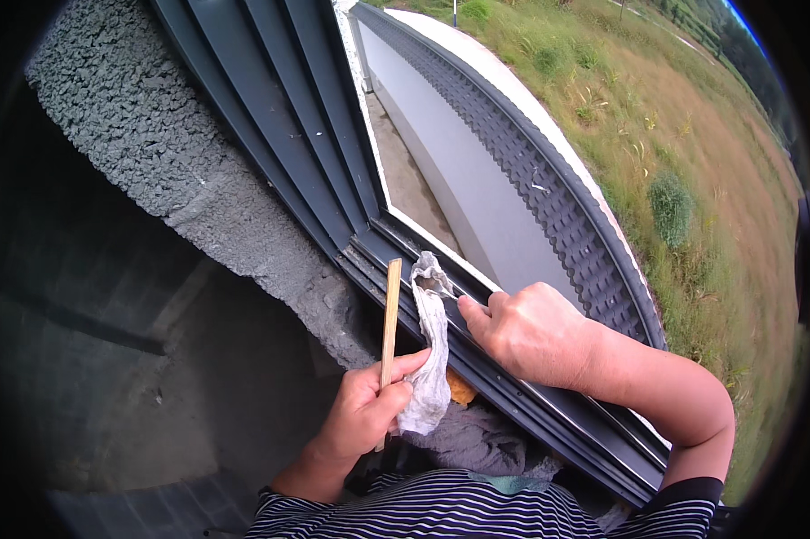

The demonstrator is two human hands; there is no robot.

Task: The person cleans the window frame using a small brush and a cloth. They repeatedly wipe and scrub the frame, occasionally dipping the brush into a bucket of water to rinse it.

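Observation:
My left hand (pixel 371 407) grips a flat wooden stick (pixel 391 303) that points up and away from me. The same hand also pinches the lower part of a soiled white rag (pixel 434 350). The rag's bunched far end lies over the sill track (pixel 368 264) of a dark metal window frame, near its corner. My right hand (pixel 533 330) is closed above the sill, around a thin tool (pixel 449 294) whose tip meets the rag's far end. The fingers hide most of that tool, so its kind is unclear.
Rough grey plaster (pixel 155 135) borders the frame's grooved side jamb (pixel 290 121). Outside the opening are a white wall (pixel 445 135) topped with dark tiles (pixel 512 148) and a grassy field (pixel 701 202). A grey cloth (pixel 479 441) and something orange (pixel 460 389) lie below the sill, close to my body.

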